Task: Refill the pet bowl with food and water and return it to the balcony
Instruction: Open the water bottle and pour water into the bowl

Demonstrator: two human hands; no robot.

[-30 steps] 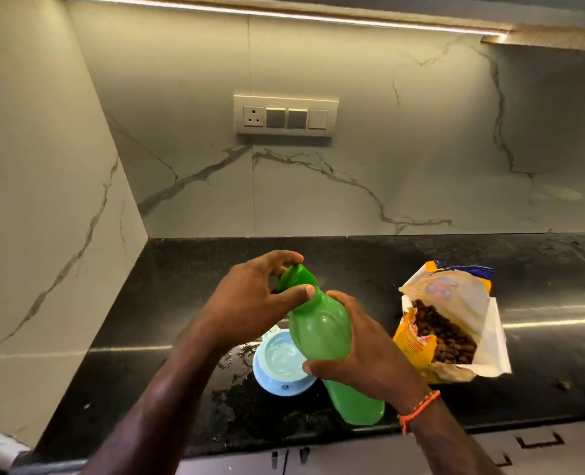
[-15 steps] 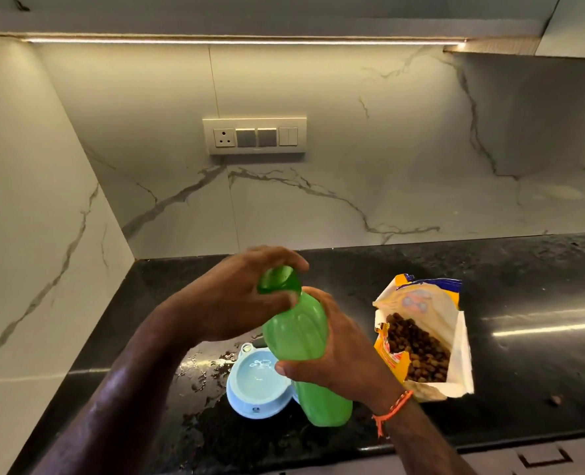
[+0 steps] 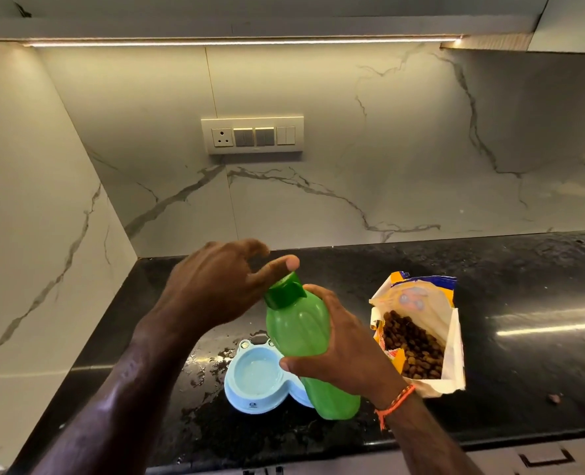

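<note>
I hold one green bottle [image 3: 305,341] in my right hand [image 3: 346,354], fingers and thumb wrapped round its middle, above the black counter [image 3: 524,337]. The bottle's long axis is tilted: its base points down and toward me, over the right half of the bowl, and its dark green cap [image 3: 283,292] points up, away from me and a little to the left. My left hand [image 3: 215,293] is at the cap, the thumb lying against its top edge and the other fingers curled behind it; whether they actually grip the cap I cannot tell. One light blue pet bowl [image 3: 250,389] with two cups sits on the counter below the bottle, near the front edge; the left cup holds a little water, the right cup is mostly hidden by the bottle. Water drops are scattered on the counter around the bowl's left side. One open bag of brown kibble [image 3: 418,337] lies just right of my right hand, mouth facing me. The counter meets marble walls at the back and on the left, forming a corner behind my left hand; to the right of the bag the counter stretches away. One switch plate [image 3: 252,134] is on the back wall.
</note>
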